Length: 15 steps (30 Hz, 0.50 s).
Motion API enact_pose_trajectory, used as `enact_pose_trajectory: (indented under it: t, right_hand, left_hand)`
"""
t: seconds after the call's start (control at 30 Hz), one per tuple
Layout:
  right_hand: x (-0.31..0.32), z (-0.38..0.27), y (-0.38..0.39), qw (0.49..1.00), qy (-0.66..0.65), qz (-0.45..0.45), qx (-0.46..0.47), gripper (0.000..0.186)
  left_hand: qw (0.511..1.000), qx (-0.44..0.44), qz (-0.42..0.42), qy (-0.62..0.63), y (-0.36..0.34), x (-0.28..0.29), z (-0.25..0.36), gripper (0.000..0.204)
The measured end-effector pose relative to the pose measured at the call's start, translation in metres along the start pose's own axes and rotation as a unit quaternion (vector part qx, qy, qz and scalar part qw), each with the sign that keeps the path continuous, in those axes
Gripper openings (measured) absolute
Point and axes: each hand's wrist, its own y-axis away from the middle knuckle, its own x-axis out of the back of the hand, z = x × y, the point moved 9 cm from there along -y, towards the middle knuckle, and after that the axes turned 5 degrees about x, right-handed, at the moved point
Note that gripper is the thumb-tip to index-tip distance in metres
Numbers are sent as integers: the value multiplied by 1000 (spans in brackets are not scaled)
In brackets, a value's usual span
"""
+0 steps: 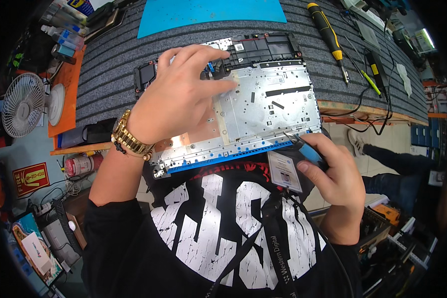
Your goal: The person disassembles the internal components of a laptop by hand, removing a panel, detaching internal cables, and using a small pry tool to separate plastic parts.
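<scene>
A laptop's top case (253, 111) lies on the bench's near edge, its silver metal inner side facing up. Black plastic speaker or frame parts (263, 49) line its far side, and a blue strip (223, 158) runs along the near edge. My left hand (184, 92) reaches over the panel's left half, fingers spread, near a small black part with a blue tab (211, 68); it hides some of the panel. In my right hand (337, 171) is a blue-handled cutter or plier (308, 150), its metal tip by the panel's near right edge.
A yellow-and-black screwdriver (328, 37), a thin green-tipped tool (370, 82) and cables lie to the right on the ribbed grey mat (111, 74). A blue mat (211, 17) lies beyond. At left stands a white fan (23, 105). Someone's leg (397, 155) shows at right.
</scene>
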Motion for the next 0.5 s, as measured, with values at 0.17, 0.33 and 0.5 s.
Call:
enact_pose_trajectory:
  t: [0.17, 0.33, 0.5]
  right_hand:
    - [8, 5, 3, 1000, 5, 24, -9, 35]
    - [13, 10, 5, 999, 47, 23, 3, 39]
    - [-1, 18, -1, 998, 51, 8, 27, 56]
  left_hand:
    - [999, -1, -41, 13, 2, -6, 6, 46]
    - [1000, 22, 6, 5, -3, -3, 3, 42]
    - [999, 47, -10, -4, 1, 7, -17, 44]
